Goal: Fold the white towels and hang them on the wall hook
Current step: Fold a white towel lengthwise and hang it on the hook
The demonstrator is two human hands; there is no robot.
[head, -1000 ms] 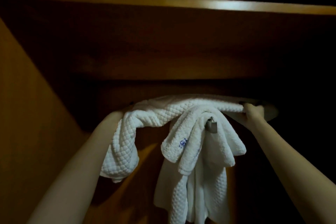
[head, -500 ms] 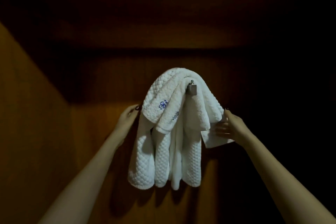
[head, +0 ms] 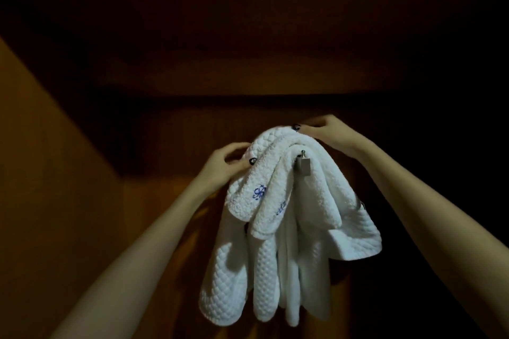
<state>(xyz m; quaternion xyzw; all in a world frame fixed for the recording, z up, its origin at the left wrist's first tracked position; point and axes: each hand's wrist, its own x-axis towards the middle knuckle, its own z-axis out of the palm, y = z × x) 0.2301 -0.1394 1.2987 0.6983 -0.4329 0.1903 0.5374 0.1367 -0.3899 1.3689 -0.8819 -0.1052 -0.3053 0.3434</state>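
White towels [head: 278,228] hang in a bunch over a metal hook [head: 303,164] on a dark wooden wall [head: 165,63], their quilted ends drooping below. Small blue embroidery shows on two folds. The left hand [head: 225,165] pinches the upper left edge of the bunch, a dark-painted nail pressed to the cloth. The right hand [head: 325,132] rests on the top of the bunch, fingers curled over the fabric above the hook.
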